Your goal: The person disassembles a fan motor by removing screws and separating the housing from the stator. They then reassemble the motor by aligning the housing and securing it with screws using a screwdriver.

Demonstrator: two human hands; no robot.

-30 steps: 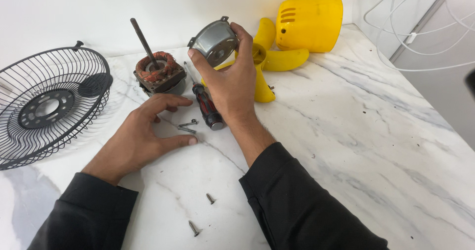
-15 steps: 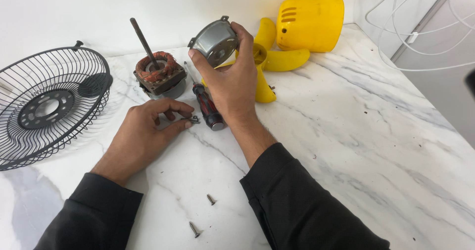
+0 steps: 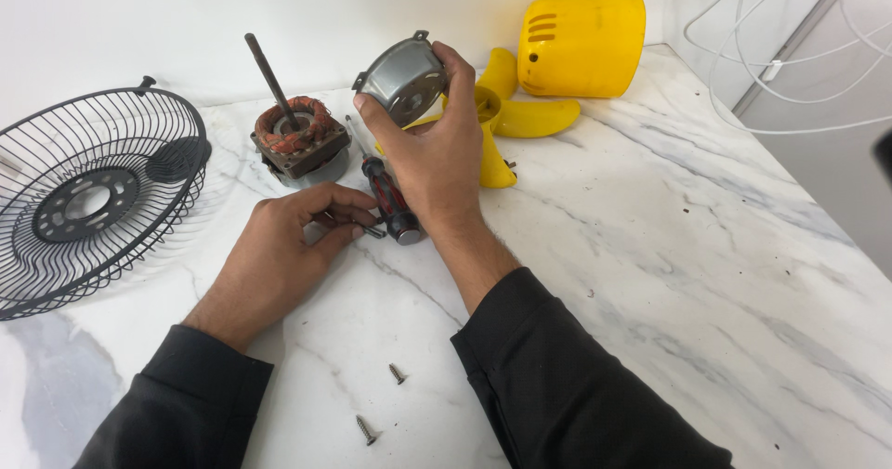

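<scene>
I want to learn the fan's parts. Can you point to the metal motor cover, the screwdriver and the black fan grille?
metal motor cover [image 3: 406, 81]: head view, middle of its grey face.
screwdriver [image 3: 391, 201]: head view, on its red-and-black handle.
black fan grille [image 3: 79, 204]: head view, on its round centre plate.

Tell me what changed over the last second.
The left hand, flat on the white marble table a second ago, curled its fingers and pinched up a small metal screw. The right hand kept holding the grey round metal motor cover up. The red-and-black-handled screwdriver stayed put.
</scene>
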